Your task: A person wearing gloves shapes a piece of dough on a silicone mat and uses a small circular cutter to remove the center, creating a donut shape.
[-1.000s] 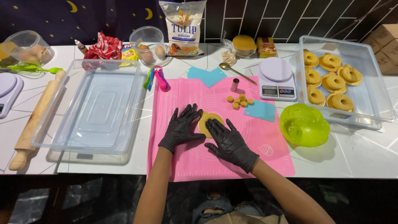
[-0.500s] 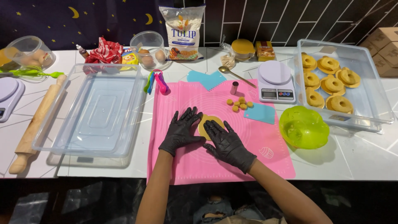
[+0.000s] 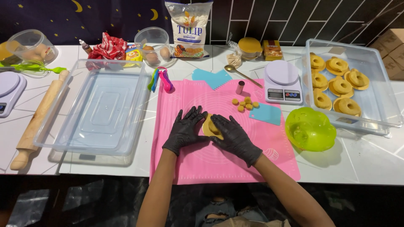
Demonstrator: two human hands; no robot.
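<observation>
I have both gloved hands down on the pink mat (image 3: 185,164), cupped around a yellow piece of dough (image 3: 209,126) near its middle. My left hand (image 3: 185,131) lies flat against the dough's left edge, fingers spread and open; my right hand (image 3: 235,136) curves over its right side, fingers loosely bent on it, pressing rather than gripping. I judge this to be the shaping step: rounding the piece between the palms. Just above the hands sit small dough balls (image 3: 245,103), a small metal cutter (image 3: 240,87) and a blue scraper (image 3: 265,113). To my right, a clear tray (image 3: 378,105) holds finished dough rings (image 3: 341,86), with a green bowl (image 3: 310,129) beside it and a scale (image 3: 283,82) behind. An empty clear tub (image 3: 92,111) and a rolling pin (image 3: 38,120) lie to the left. Any further move calls for even, gentle pressure from both palms so the piece stays round.
</observation>
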